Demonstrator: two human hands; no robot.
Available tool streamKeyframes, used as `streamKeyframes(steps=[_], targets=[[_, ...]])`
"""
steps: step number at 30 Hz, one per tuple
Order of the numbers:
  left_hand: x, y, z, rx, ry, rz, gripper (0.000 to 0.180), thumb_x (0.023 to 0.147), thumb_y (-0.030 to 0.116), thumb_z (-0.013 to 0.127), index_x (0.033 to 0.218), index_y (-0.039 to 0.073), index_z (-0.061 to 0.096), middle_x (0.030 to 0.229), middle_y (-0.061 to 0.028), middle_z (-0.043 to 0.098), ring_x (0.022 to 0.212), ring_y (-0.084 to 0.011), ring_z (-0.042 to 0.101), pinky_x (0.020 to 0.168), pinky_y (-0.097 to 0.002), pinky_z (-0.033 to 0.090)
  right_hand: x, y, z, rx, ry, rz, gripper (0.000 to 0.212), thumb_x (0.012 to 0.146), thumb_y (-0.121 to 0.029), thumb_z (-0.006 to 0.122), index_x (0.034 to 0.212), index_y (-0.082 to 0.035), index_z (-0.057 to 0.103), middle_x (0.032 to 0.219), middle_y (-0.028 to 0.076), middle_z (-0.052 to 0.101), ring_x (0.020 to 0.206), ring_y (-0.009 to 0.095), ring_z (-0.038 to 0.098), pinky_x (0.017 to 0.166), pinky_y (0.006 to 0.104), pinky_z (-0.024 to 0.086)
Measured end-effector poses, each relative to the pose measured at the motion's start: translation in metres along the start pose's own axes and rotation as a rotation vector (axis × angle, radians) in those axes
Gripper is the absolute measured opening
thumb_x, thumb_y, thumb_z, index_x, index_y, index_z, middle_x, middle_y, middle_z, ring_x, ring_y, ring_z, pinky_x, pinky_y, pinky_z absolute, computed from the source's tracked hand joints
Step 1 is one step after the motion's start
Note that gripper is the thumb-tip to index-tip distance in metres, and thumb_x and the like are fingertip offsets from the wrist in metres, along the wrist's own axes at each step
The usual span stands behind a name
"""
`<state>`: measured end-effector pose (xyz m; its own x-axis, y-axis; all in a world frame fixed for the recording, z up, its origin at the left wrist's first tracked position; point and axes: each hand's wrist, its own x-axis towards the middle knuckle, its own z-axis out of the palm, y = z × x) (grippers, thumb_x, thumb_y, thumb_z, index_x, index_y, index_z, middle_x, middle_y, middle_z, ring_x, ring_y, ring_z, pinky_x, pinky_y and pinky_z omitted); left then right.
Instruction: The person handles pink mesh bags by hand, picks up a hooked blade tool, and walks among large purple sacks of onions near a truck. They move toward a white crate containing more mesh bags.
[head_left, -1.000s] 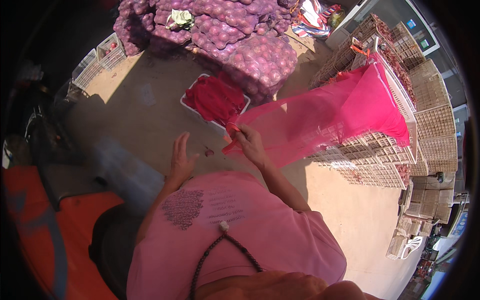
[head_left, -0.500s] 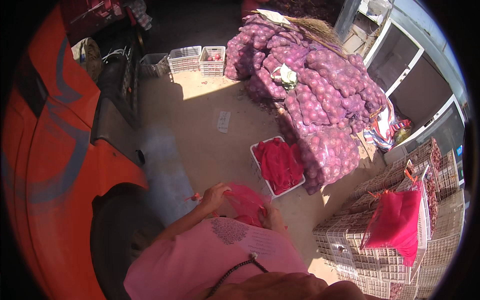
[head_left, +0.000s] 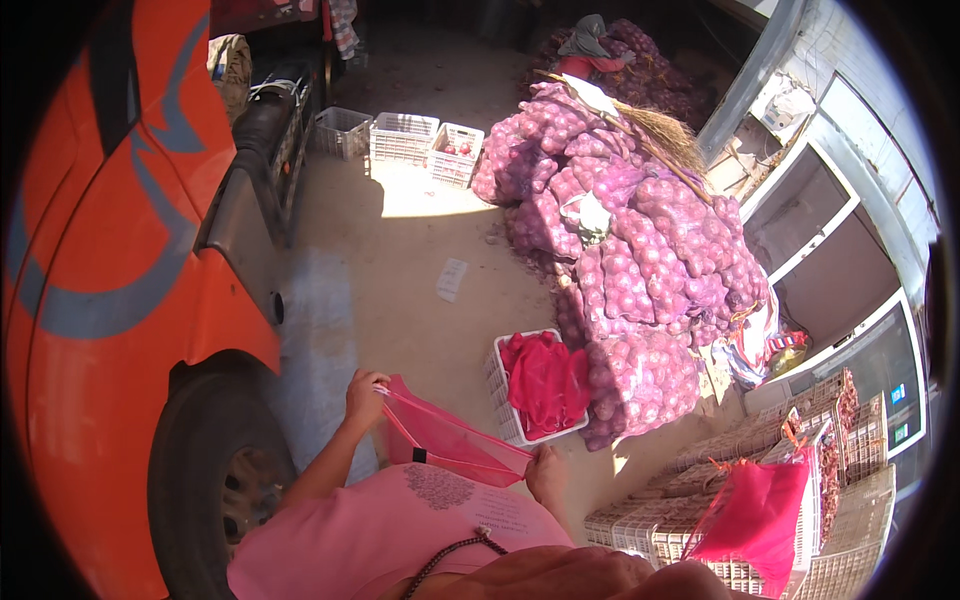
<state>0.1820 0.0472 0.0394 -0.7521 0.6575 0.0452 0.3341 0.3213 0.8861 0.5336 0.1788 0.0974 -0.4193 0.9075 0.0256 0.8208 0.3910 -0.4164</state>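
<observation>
A red mesh bag [head_left: 446, 436] is stretched flat in front of my pink shirt, its pale-edged top pulled taut. My left hand [head_left: 366, 398] is closed on one corner of it. The opposite corner is pinched in my right hand [head_left: 546, 472], which sits lower and nearer my body. A small black patch shows on the bag's near side. Just beyond my right hand, a white plastic crate [head_left: 497, 390] holds a pile of red mesh bags [head_left: 545, 385]. Another red mesh bag [head_left: 765, 520] drapes over the stacked crates at my right.
Purple mesh sacks of onions [head_left: 640, 260] are heaped ahead, with a broom [head_left: 660, 137] on top. An orange truck [head_left: 110, 330] stands close on my left. Stacked crates [head_left: 640, 505] fill the right. Several white crates [head_left: 403, 140] and another person [head_left: 590, 50] are farther back.
My hands have moved apart, spreading the bunched mesh bag wide and taut between them. The view has shifted, bringing the person at the back into sight.
</observation>
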Motion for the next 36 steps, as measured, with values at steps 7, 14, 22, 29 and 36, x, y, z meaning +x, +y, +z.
streamKeyframes(steps=[7, 14, 22, 29, 36], targets=[[0.015, 0.025, -0.003, -1.001, -0.044, -0.446, 0.030, 0.077, -0.013, 0.037, 0.093, 0.001, 0.058, 0.079, -0.0021, 0.051, 0.075, -0.0115, 0.052, 0.065, -0.0221, 0.045, -0.002, 0.029, 0.019, -0.012, -0.165, 0.116, 0.010, 0.077, -0.008, 0.055, 0.085, -0.003, 0.057, 0.087, 0.020, 0.062, 0.078, 0.032, 0.062, 0.068, 0.0414, 0.050], [0.010, 0.055, 0.011, -0.600, -0.214, -0.154, 0.032, 0.074, -0.011, 0.045, 0.100, -0.001, 0.061, 0.092, -0.0057, 0.060, 0.087, -0.0139, 0.056, 0.077, -0.0235, 0.045, -0.006, 0.068, 0.038, 0.663, 0.020, 0.233, 0.005, 0.078, 0.004, 0.050, 0.081, 0.001, 0.053, 0.083, 0.017, 0.063, 0.077, 0.023, 0.063, 0.066, 0.0325, 0.053], [-0.017, 0.103, 0.004, -0.184, -1.099, 0.003, 0.026, 0.076, -0.003, 0.055, 0.100, 0.002, 0.065, 0.090, -0.0059, 0.064, 0.080, -0.0114, 0.058, 0.072, -0.0246, 0.047, 0.023, 0.102, 0.015, 1.835, 0.142, 0.459, 0.010, 0.089, -0.004, 0.048, 0.098, 0.000, 0.050, 0.098, 0.017, 0.059, 0.088, 0.029, 0.061, 0.083, 0.0446, 0.052], [-0.035, 0.113, -0.007, -0.433, -1.309, -0.054, 0.021, 0.081, 0.007, 0.059, 0.101, 0.000, 0.064, 0.091, -0.0048, 0.063, 0.082, -0.0117, 0.058, 0.078, -0.0281, 0.048, 0.034, 0.086, -0.022, 2.029, 0.254, 0.709, 0.020, 0.095, -0.015, 0.038, 0.098, 0.001, 0.049, 0.093, 0.013, 0.061, 0.083, 0.024, 0.061, 0.079, 0.0366, 0.053], [-0.019, 0.076, 0.003, -1.379, -0.842, -0.277, 0.020, 0.086, 0.013, 0.058, 0.101, 0.001, 0.059, 0.101, -0.0088, 0.063, 0.094, -0.0203, 0.060, 0.086, -0.0334, 0.048, 0.031, 0.107, 0.020, 2.105, -0.197, 0.760, 0.018, 0.094, -0.021, 0.045, 0.088, -0.005, 0.050, 0.067, 0.002, 0.049, 0.048, 0.008, 0.036, 0.041, 0.0200, 0.029]])
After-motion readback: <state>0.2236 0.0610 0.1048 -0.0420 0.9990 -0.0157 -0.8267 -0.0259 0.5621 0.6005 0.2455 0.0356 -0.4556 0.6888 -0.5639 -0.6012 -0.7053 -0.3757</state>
